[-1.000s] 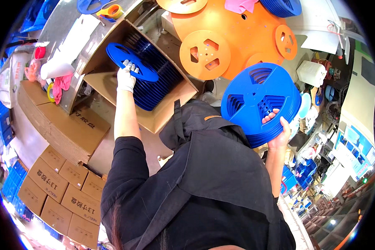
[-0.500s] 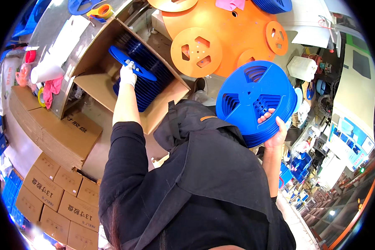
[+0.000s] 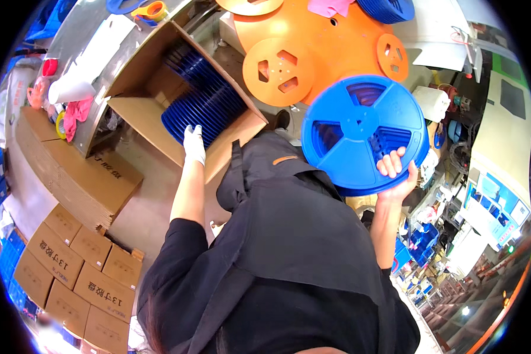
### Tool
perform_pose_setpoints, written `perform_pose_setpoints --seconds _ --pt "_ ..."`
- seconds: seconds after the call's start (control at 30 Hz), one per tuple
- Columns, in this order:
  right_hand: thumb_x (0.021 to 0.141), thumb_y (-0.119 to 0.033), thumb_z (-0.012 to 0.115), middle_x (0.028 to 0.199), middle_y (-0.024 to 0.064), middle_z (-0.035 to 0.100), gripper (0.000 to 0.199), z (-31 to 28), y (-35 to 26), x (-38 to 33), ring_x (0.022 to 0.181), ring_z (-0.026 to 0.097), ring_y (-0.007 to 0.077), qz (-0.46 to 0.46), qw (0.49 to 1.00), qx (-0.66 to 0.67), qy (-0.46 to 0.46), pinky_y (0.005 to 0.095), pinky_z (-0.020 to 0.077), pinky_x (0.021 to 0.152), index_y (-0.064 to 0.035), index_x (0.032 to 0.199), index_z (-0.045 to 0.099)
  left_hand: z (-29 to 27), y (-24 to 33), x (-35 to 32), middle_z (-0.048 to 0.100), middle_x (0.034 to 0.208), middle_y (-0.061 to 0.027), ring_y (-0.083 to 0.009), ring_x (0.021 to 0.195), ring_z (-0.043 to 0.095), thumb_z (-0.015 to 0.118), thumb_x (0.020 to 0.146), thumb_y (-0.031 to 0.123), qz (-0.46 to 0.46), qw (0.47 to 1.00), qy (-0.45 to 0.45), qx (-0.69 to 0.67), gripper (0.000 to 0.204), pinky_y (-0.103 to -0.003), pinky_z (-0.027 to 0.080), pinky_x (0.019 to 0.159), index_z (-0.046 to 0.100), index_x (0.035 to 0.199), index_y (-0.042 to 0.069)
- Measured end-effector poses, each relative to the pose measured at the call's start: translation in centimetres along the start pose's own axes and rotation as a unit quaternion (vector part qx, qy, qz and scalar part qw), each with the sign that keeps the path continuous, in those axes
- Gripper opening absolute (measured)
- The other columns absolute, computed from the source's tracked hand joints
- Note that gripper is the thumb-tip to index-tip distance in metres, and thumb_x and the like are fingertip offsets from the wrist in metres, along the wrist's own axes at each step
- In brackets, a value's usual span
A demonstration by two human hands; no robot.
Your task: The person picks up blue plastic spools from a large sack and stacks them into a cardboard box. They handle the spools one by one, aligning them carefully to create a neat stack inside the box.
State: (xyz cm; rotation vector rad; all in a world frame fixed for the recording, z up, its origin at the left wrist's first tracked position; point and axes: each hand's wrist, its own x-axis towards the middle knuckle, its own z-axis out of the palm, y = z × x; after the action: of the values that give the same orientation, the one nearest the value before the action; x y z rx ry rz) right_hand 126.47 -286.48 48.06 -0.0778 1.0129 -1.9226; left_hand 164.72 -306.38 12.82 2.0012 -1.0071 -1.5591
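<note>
My left hand (image 3: 194, 145), in a white glove, is at the near end of a row of blue plastic reels (image 3: 203, 115). Its fingertips are slightly apart and touch or nearly touch the reel edges. The reels stand on edge, packed side by side, inside an open cardboard box (image 3: 130, 121) lying with its mouth toward me. My bare right hand (image 3: 397, 177) grips a stack of blue reels (image 3: 342, 154), its fingers hooked through a cut-out of the front reel and the thumb at the rim. That stack is tilted up, its flat face toward me.
Ahead stands an orange round table (image 3: 312, 29) carrying orange discs (image 3: 278, 72) and another blue reel stack (image 3: 386, 9). Flattened cardboard (image 3: 94, 183) and closed cartons (image 3: 76, 265) are at left. A metal bench (image 3: 71, 47) holds tape and pink cloth. A white jug (image 3: 430, 103) stands at right.
The blue reel that my left hand held up at the box is no longer raised, and that hand has moved down and nearer me. The stack in my right hand has turned slightly.
</note>
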Motion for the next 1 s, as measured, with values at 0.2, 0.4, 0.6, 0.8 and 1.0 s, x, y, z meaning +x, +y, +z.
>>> perform_pose_setpoints --seconds 0.2,0.4,0.6,0.8,1.0 --pt "0.084 -0.021 0.064 0.060 -0.0040 0.040 0.028 0.8 -1.6 1.8 0.048 0.040 0.0072 0.017 0.981 0.143 -0.132 0.0229 0.0343 0.050 -0.0080 0.093 0.041 2.7 9.9 -8.4 0.042 0.141 -0.0181 -0.0339 0.132 0.038 0.066 0.082 0.018 0.425 0.876 -0.082 0.211 0.064 -0.037 0.031 0.109 0.040 0.138 0.004" --pt "0.085 -0.021 0.067 0.056 -0.0032 0.045 0.030 2.3 -2.6 2.7 0.045 0.045 0.0073 0.039 0.952 0.166 -0.253 0.0232 0.0380 0.047 -0.0090 0.090 0.040 5.7 21.8 -16.8 0.053 0.127 -0.0116 -0.0356 0.117 0.049 0.069 0.065 0.020 0.763 0.583 -0.133 0.245 0.058 -0.051 0.036 0.104 0.057 0.121 0.025" --pt "0.087 -0.023 0.067 0.056 -0.0028 0.046 0.029 3.4 -3.5 2.9 0.047 0.049 0.0074 0.058 0.933 0.142 -0.324 0.0230 0.0403 0.047 -0.0085 0.090 0.041 5.6 25.0 -19.7 0.061 0.108 -0.0067 -0.0276 0.110 0.055 0.063 0.065 0.016 0.802 0.501 -0.172 0.277 0.045 -0.050 0.039 0.102 0.062 0.110 0.019" --pt "0.086 -0.030 0.065 0.058 -0.0020 0.046 0.035 2.1 -3.9 3.1 0.048 0.049 0.0088 0.041 0.924 0.133 -0.355 0.0252 0.0426 0.049 -0.0048 0.097 0.042 4.5 25.6 -21.2 0.061 0.106 -0.0078 -0.0285 0.109 0.057 0.062 0.068 0.012 0.800 0.500 -0.165 0.287 0.037 -0.048 0.043 0.100 0.062 0.105 0.015" --pt "0.085 -0.037 0.064 0.071 0.0044 0.054 0.046 1.9 -4.2 3.3 0.058 0.054 0.0162 0.008 0.960 0.047 -0.275 0.0307 0.0462 0.055 -0.0034 0.108 0.043 4.0 25.4 -21.1 0.061 0.114 -0.0145 -0.0356 0.109 0.058 0.065 0.070 0.010 0.782 0.538 -0.149 0.277 0.034 -0.044 0.048 0.095 0.061 0.103 0.009"
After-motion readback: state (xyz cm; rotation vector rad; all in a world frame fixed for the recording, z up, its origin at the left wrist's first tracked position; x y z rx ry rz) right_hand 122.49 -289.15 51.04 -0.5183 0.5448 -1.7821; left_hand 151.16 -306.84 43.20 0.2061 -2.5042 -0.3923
